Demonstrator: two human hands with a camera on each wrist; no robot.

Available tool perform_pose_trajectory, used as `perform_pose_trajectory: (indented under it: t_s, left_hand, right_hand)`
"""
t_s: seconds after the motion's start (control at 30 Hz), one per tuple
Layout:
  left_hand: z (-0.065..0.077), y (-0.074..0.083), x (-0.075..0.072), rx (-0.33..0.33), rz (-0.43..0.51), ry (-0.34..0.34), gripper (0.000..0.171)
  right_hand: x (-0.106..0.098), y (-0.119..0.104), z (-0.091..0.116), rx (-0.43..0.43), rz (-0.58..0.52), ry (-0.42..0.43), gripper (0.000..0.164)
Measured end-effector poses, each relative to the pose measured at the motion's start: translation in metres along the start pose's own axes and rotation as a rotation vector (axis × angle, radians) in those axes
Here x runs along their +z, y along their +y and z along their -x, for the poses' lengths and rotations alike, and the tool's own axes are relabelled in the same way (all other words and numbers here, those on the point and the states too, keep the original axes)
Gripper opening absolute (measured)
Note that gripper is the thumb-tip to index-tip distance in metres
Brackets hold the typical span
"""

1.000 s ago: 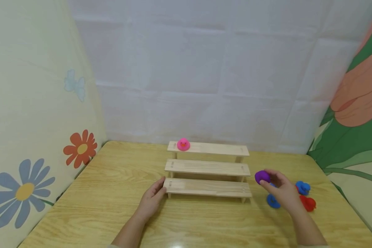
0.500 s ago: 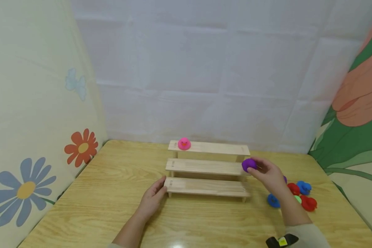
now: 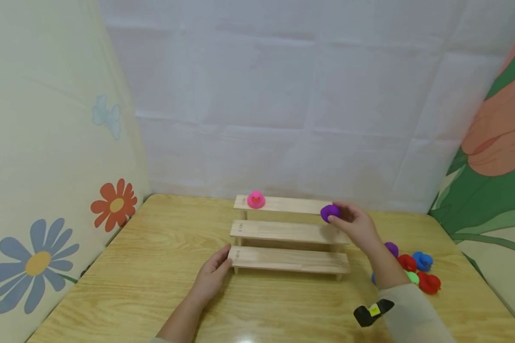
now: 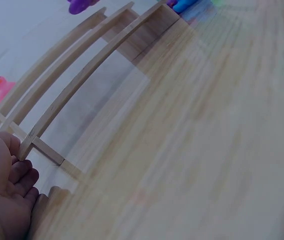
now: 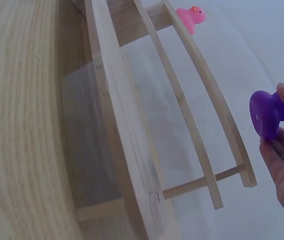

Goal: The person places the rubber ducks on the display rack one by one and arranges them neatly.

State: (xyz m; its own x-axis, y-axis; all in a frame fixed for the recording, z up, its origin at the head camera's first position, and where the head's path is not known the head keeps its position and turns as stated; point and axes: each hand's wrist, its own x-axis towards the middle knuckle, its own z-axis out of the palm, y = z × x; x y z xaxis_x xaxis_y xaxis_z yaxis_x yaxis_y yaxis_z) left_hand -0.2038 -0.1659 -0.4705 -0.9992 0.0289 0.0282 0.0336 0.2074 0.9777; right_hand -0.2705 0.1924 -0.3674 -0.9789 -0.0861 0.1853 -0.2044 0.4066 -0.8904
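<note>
My right hand (image 3: 357, 226) pinches a purple rubber duck (image 3: 329, 213) between thumb and fingers, near the right end of the top step. In the right wrist view the duck's flat base (image 5: 260, 116) faces the rack, apart from the boards. A three-step wooden display rack (image 3: 288, 258) stands mid-table. My left hand (image 3: 210, 275) grips the left end of its lowest step; in the left wrist view thumb and curled fingers (image 4: 24, 177) meet at the board's end. A pink rubber duck (image 3: 256, 200) sits on the top step's left end.
Right of the rack lie several more rubber ducks: purple (image 3: 391, 248), red (image 3: 429, 283), blue (image 3: 422, 261) and a green one (image 3: 413, 277), partly behind my right forearm. A white cloth (image 3: 257, 105) hangs behind the wooden table (image 3: 163, 238); printed panels flank it.
My right hand has carried the purple duck leftward and up, from above the other ducks to the top step's right end. The left hand has stayed on the rack.
</note>
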Motion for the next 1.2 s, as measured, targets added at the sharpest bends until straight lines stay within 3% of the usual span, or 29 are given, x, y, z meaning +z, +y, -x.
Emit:
perform_pose_trajectory:
  t_s: [0.47,1.2]
  left_hand:
    - [0.002,0.002,0.001,0.001,-0.022,0.01,0.05]
    - [0.001,0.001,0.002,0.008,-0.019,0.021,0.049]
  right_hand:
    - [0.025,-0.009,-0.03,-0.035,-0.048,-0.049,0.05]
    - [0.064,-0.024,-0.056,-0.01,-0.001,-0.116,0.052]
